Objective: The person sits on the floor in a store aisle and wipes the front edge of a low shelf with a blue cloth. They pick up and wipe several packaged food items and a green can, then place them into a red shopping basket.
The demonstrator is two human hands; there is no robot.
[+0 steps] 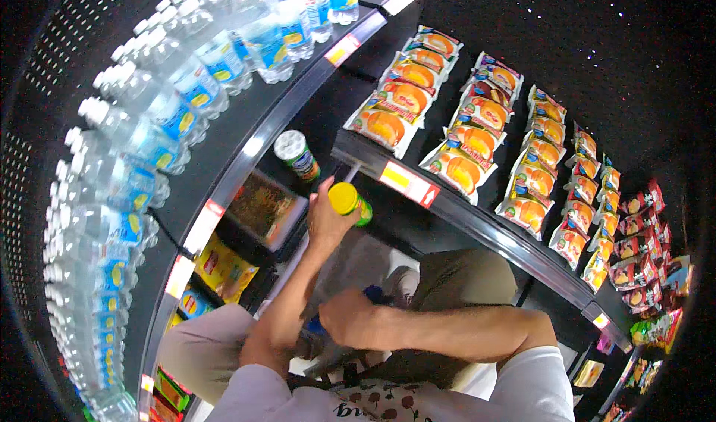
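My left hand (325, 216) grips a green canister with a yellow lid (344, 199), held upright near the inner corner where two shelves meet. A similar green canister with a white lid (291, 145) stands on the lower shelf just beyond it. My right hand (348, 317) is curled low in front of my body, blurred; something dark blue (376, 294) shows beside it. Whether that hand holds the blue thing cannot be told.
Bottled drinks (168, 125) crowd the left upper shelf. Packaged buns (403, 100) stand in rows on the right shelf, whose metal edge (475, 217) juts near my arms. Yellow snack bags (224, 265) lie below left. My bent knees (204, 343) flank my hands.
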